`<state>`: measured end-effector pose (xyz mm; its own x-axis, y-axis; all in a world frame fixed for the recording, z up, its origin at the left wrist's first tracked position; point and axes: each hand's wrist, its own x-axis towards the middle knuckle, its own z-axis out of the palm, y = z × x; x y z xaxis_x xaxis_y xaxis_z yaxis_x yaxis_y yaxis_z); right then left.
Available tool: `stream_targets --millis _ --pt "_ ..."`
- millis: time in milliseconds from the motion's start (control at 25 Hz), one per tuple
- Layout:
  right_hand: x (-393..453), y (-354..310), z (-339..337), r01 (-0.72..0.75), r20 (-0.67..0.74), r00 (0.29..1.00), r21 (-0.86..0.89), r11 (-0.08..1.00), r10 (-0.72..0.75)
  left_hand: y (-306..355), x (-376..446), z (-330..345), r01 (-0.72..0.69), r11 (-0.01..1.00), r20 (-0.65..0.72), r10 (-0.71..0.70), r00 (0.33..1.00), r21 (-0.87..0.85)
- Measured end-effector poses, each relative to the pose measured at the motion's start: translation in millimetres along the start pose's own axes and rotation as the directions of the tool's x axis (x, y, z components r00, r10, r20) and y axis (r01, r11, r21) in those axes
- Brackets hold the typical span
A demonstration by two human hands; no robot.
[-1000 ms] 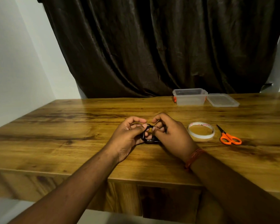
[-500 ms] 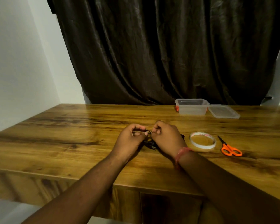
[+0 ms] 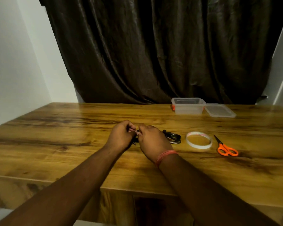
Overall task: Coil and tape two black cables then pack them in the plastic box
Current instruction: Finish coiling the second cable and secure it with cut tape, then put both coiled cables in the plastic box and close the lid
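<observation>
Both hands now sit closer together near frame centre; a coiled black cable (image 3: 173, 137) shows just right of the right hand (image 3: 152, 141), uncovered.

A dark curtain (image 3: 153, 54) hangs behind the far edge of the wooden bench (image 3: 55, 136), with white wall (image 3: 15, 70) to the curtain's left and a pale strip of wall to its right. Orange-handled scissors (image 3: 225, 148) lie flat on the bench, toward its right side.
</observation>
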<state>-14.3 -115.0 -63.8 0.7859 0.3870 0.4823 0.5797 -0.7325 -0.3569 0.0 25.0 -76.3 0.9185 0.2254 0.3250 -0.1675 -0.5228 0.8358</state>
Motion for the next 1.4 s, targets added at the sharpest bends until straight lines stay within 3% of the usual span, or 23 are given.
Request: stream_targets --millis 360,440,560,640,720,800,880,960,1160,1400 --pt "-5.3 2.4 0.0 0.006 0.006 1.0 -0.077 0.997 -0.006 4.2 -7.8 -5.1 0.047 0.998 -0.039 -0.048 0.998 -0.04" --pt "-10.5 -2.2 -7.5 0.039 -0.047 0.998 -0.048 0.998 -0.041 3.9 -7.8 -7.0 0.054 0.996 -0.048 -0.058 0.997 -0.075" --pt "-16.9 -0.7 -27.2 0.067 -0.254 0.964 -0.062 0.996 -0.081 1.7 -7.2 -10.6 0.102 0.981 -0.052 -0.112 0.992 -0.165" --pt "-18.9 15.3 -45.3 -0.038 -0.449 0.893 0.024 0.999 0.044 -1.3 -7.4 -13.7 0.151 0.952 -0.043 -0.168 0.985 -0.265" --pt "-22.2 42.1 -62.1 -0.183 -0.582 0.766 0.206 0.961 0.271 -1.1 -9.4 -16.6 0.17 0.945 -0.05 -0.191 0.98 -0.278" --pt "-26.5 64.6 -72.9 -0.298 -0.608 0.631 0.384 0.874 0.482 0.2 -9.9 -17.7 0.164 0.949 -0.079 -0.191 0.978 -0.269" --pt "-27.4 74.6 -75.7 -0.34 -0.582 0.549 0.501 0.796 0.6 4.6 -12.3 -18.1 0.17 0.947 -0.089 -0.2 0.976 -0.272" --pt "-26.0 75.6 -72.0 -0.344 -0.569 0.56 0.502 0.794 0.602 8.8 -16.2 -19.7 0.195 0.944 -0.087 -0.225 0.97 -0.267" --pt "-23.3 74.6 -55.5 -0.304 -0.551 0.679 0.391 0.869 0.485 13.0 -23.0 -19.5 0.202 0.95 -0.08 -0.226 0.971 -0.237" --pt "-23.7 77.9 -52.7 -0.28 -0.564 0.649 0.448 0.849 0.511 12.6 -22.0 -14.3 0.23 0.959 -0.1 -0.248 0.964 -0.164"
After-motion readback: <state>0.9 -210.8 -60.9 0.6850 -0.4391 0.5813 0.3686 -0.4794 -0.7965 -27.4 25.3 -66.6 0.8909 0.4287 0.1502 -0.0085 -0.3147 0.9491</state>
